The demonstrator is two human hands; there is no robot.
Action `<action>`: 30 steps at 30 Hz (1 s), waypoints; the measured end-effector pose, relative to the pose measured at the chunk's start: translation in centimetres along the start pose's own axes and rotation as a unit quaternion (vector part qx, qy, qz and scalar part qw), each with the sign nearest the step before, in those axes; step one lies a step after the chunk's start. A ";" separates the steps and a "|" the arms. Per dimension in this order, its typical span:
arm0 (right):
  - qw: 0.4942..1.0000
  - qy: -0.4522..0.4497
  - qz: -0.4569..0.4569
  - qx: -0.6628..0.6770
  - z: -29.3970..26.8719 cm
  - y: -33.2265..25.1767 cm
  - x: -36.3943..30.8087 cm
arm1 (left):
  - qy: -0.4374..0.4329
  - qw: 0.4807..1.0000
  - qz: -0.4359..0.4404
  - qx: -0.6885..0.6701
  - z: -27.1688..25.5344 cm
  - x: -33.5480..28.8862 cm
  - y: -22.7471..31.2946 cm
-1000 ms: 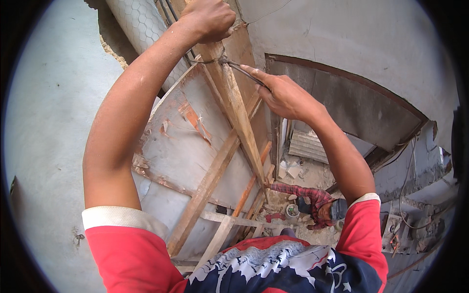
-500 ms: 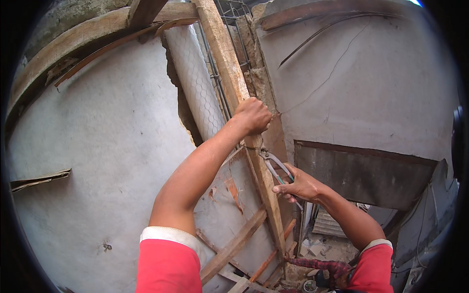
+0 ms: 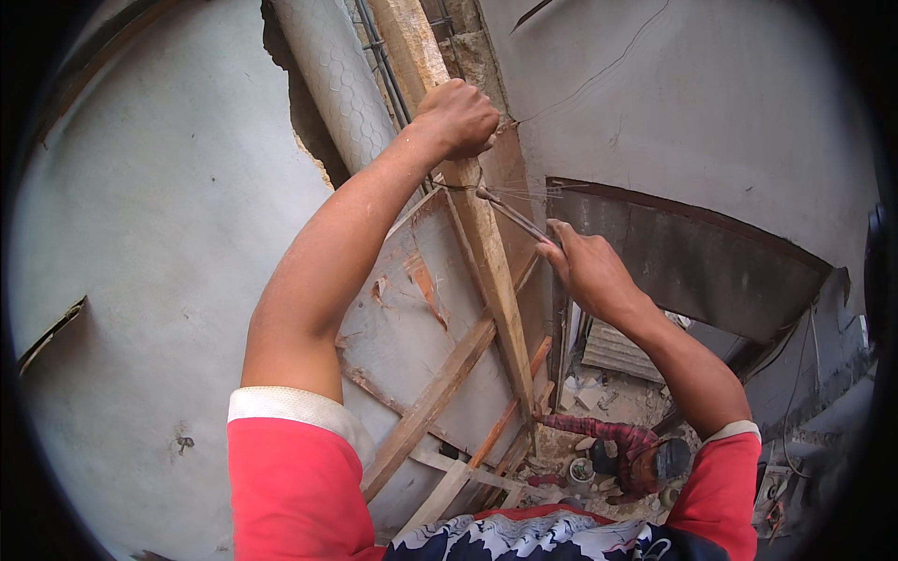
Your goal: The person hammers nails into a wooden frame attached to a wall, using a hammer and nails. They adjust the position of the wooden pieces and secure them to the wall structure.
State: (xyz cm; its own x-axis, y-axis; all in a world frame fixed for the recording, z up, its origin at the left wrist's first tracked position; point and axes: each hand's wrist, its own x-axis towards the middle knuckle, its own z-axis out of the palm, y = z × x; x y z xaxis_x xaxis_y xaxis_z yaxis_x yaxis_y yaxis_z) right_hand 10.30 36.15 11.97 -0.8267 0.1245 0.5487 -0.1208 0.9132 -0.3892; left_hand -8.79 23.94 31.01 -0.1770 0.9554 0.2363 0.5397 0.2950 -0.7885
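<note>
My left hand [image 3: 458,117] is closed around a rough wooden post [image 3: 486,243] that runs steeply down between the walls. In my right hand [image 3: 599,271] is a pair of pincers [image 3: 514,216], gripped by the handles, which my fingers partly hide. The pincers' head lies at the post's right edge, below my left hand. A thin tie wire [image 3: 454,187] goes round the post at that height, and the head meets it there. Whether the jaws bite on the wire is too small to tell.
Far below, a person in a checked sleeve [image 3: 613,432] reaches toward the post's foot, near a bucket [image 3: 581,469] and rubble. A diagonal wooden brace [image 3: 430,407] meets the post. A roll of wire mesh [image 3: 337,79] stands behind, against a broken grey wall [image 3: 178,234].
The view has tilted downward, showing more of the person below. My right hand has turned over, back upward, and the pincers' handles have swung up and closed together. My left hand keeps its hold.
</note>
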 end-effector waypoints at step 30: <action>0.935 -0.153 0.101 0.305 -2.2 1.4 2.3 | 0.000 1.000 0.005 0.004 0.5 0.8 0.4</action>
State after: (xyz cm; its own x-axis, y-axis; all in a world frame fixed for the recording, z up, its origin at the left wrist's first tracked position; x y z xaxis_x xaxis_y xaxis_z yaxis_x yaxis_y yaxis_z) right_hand 9.45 38.50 14.27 -0.9737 0.0676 0.2176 -0.1593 0.4808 -0.8622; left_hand -9.12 24.82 30.61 -0.1718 0.9582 0.2289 0.5352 0.2859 -0.7949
